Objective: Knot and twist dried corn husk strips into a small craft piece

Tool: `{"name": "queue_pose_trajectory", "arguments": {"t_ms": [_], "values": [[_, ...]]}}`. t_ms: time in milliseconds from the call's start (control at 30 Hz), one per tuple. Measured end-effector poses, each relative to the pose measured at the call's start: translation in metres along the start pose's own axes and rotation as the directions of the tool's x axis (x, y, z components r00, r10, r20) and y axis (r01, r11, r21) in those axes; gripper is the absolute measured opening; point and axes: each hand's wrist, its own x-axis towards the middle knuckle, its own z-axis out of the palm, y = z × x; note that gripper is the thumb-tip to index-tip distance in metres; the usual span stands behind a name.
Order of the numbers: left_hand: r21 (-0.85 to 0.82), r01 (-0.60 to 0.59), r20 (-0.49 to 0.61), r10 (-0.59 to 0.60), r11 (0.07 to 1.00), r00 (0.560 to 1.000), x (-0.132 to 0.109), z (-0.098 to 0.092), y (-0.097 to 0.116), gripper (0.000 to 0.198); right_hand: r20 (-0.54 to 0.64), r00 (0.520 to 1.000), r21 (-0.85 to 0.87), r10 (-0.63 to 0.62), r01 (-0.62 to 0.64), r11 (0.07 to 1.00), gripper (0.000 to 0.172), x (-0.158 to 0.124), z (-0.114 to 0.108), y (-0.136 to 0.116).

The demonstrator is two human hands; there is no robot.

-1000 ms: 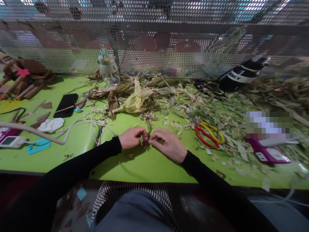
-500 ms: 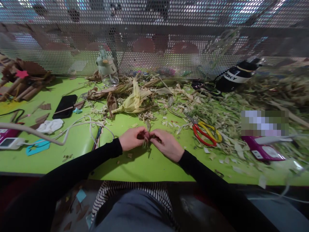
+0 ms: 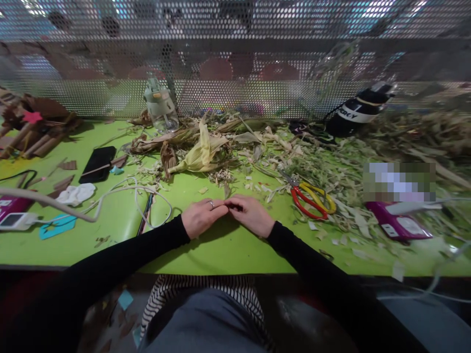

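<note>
The left hand point(image 3: 204, 215) and the right hand point(image 3: 253, 215) meet at their fingertips low over the bright green, smooth-topped table point(image 3: 235, 255), in front of the person's body. Just beyond where they meet lies a thin, greyish-brown sliver of dry plant matter point(image 3: 227, 189), its long axis running roughly away from the person. It sits almost on the line between the two hands, so neither is clearly nearer; whether a fingertip touches its near end cannot be told.

The left hand lies palm down with its fingers bent inward, and the right hand's thumb and forefinger curve towards each other. Whether either is pinching something cannot be made out: the left fingers cover the meeting point, and the dark spot inside the right hand's curl could be a scrap or only shadow.

Farther out, well apart from the hands, a pale yellow, papery corn husk point(image 3: 198, 158) lies with its narrow stem end to the left and one leaf standing up. On the right hand's side, scissors with one red and one yellow handle point(image 3: 312, 198) lie with their handles towards the person, the blade tips partly lost among shredded green husk strips point(image 3: 312, 169). A block of coarse squares hides whatever lies behind the magenta-and-white power strip point(image 3: 401, 226) at the right.
</note>
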Motion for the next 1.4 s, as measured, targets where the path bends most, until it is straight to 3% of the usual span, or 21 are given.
{"name": "queue_pose_trajectory", "arguments": {"t_ms": [100, 300, 467, 533, 633, 733, 800, 867, 1000, 1100, 1200, 1300, 1400], "values": [[0.014, 0.063, -0.035, -0.062, 0.998, 0.997, 0.000, -0.001, 0.001, 0.025, -0.019, 1.000, 0.021, -0.002, 0.002, 1.000, 0.009, -0.001, 0.004, 0.000], [-0.069, 0.195, 0.014, -0.194, 0.978, 0.981, 0.001, -0.003, 0.005, 0.023, -0.076, 0.997, -0.005, -0.013, 0.013, 1.000, 0.006, -0.003, 0.003, -0.004], [-0.131, 0.240, 0.057, -0.234, 0.962, 0.970, 0.002, -0.004, 0.005, 0.021, -0.041, 0.998, -0.151, -0.048, 0.041, 0.988, 0.009, -0.005, -0.001, -0.009], [-0.138, 0.255, 0.073, -0.246, 0.957, 0.966, 0.003, -0.006, 0.004, 0.022, -0.008, 0.997, -0.288, -0.073, 0.067, 0.955, 0.008, -0.009, -0.001, -0.009], [-0.131, 0.285, 0.076, -0.277, 0.950, 0.958, 0.004, -0.009, 0.001, 0.023, 0.061, 0.992, -0.543, -0.112, 0.127, 0.830, 0.014, -0.021, -0.001, -0.010], [-0.117, 0.340, 0.080, -0.333, 0.933, 0.940, 0.005, -0.011, -0.004, 0.023, 0.134, 0.977, -0.636, -0.167, 0.214, 0.742, 0.020, -0.032, -0.003, -0.009], [-0.129, 0.351, 0.098, -0.340, 0.928, 0.935, 0.005, -0.012, -0.005, 0.021, 0.139, 0.971, -0.578, -0.193, 0.238, 0.781, 0.020, -0.035, -0.005, -0.008], [-0.152, 0.337, 0.115, -0.322, 0.929, 0.940, 0.004, -0.012, -0.004, 0.020, 0.075, 0.980, -0.437, -0.182, 0.197, 0.878, 0.017, -0.036, -0.007, -0.007], [-0.158, 0.290, 0.145, -0.269, 0.944, 0.952, 0.002, -0.010, 0.002, 0.021, -0.108, 0.993, -0.071, -0.042, 0.035, 0.997, 0.008, -0.034, -0.007, -0.003], [-0.134, 0.259, 0.152, -0.238, 0.957, 0.959, 0.000, -0.010, 0.006, 0.021, -0.096, 0.993, 0.193, 0.062, -0.042, 0.980, 0.007, -0.034, -0.004, -0.002], [-0.125, 0.237, 0.151, -0.218, 0.963, 0.964, 0.000, -0.010, 0.009, 0.022, -0.017, 0.989, 0.420, 0.148, -0.127, 0.899, 0.010, -0.035, -0.005, -0.003], [-0.112, 0.237, 0.152, -0.219, 0.965, 0.964, -0.001, -0.011, 0.010, 0.025, 0.024, 0.988, 0.483, 0.154, -0.147, 0.863, 0.011, -0.036, -0.010, -0.005], [-0.106, 0.259, 0.147, -0.243, 0.960, 0.959, -0.001, -0.013, 0.010, 0.028, 0.012, 0.997, 0.337, 0.074, -0.074, 0.938, 0.016, -0.037, -0.014, -0.005]]}}
